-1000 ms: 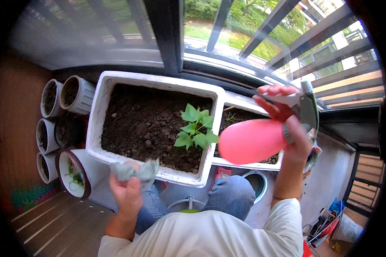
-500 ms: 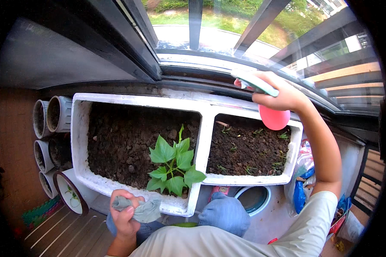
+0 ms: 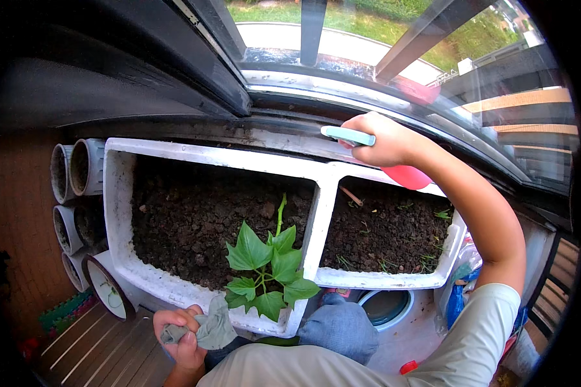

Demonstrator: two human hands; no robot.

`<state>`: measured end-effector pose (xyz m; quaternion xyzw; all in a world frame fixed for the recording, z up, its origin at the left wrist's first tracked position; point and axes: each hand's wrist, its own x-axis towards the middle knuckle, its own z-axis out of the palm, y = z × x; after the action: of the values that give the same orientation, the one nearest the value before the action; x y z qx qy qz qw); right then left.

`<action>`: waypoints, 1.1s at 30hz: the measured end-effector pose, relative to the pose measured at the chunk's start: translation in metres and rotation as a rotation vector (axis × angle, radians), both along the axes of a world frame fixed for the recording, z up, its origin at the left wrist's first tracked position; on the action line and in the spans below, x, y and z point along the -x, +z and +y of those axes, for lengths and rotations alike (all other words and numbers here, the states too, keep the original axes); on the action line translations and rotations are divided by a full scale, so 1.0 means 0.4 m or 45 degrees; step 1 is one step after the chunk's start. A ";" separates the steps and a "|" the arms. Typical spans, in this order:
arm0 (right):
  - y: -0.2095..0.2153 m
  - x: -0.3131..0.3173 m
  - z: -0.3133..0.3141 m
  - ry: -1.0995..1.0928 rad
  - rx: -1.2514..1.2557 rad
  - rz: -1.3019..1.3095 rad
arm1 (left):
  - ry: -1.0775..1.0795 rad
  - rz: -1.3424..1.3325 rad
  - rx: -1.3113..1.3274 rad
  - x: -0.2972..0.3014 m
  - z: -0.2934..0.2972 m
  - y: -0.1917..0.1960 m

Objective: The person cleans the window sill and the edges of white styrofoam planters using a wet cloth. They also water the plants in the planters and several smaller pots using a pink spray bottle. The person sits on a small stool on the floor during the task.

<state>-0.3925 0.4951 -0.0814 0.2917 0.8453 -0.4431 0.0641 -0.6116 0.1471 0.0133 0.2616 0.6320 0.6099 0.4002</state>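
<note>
- where's our sprayer (image 3: 405, 176)?
- beyond the plant (image 3: 265, 271), rightward; right hand (image 3: 384, 138) wrapped round its top, likely for easy squeezing.
- left hand (image 3: 177, 332)?
- we see it clenched on cloth (image 3: 214, 327), plant's near left.

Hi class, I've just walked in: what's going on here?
The person's right hand holds a pink spray bottle by the far edge of the smaller white planter. The left hand grips a crumpled grey-green cloth at the near side of the larger white planter. In that planter's dark soil, a leafy green plant leans over the near wall.
</note>
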 end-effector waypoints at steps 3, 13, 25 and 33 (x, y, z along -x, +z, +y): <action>0.001 0.013 0.000 0.014 0.034 -0.113 | 0.011 0.050 0.003 -0.003 0.001 0.007; -0.019 0.010 -0.015 0.097 -0.241 -0.316 | -0.067 0.052 -0.072 0.014 -0.024 -0.003; -0.066 -0.136 -0.046 0.083 -0.430 -0.330 | 0.093 0.043 -0.071 0.010 -0.047 -0.012; -0.077 -0.077 -0.062 0.107 -0.381 -0.178 | 0.027 0.068 -0.068 0.006 -0.028 0.001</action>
<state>-0.3615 0.4703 -0.1122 0.2925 0.9067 -0.2879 0.0972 -0.6139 0.1358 0.0136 0.2816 0.6288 0.6236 0.3693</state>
